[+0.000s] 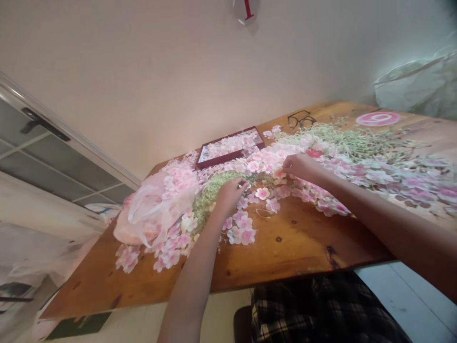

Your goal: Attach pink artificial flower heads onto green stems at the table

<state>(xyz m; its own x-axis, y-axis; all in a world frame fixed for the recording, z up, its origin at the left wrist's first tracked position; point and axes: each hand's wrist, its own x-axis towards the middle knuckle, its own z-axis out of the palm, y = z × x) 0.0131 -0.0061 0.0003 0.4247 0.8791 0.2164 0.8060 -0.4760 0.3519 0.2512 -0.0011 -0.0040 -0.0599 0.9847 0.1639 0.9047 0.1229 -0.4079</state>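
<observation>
Over the middle of the wooden table (274, 243), my left hand (231, 191) has its thumb and fingers drawn together beside green stems (210, 193); whatever lies between them is too small to name. To its right, my right hand (293, 166) pinches at a pink blossom (279, 174) at the edge of the flower pile. Loose pink flowers (262, 193) lie between and below the hands. Behind them a dark red tray (223, 158) holds more pink petals.
A translucent plastic bag (141, 214) with pink flowers lies at the left. Glasses (302, 120) and a round pink number sign (378, 118) are at the back right. Green stems (367, 138) and flowers spread rightward. A white sack (414, 88) stands beyond the table.
</observation>
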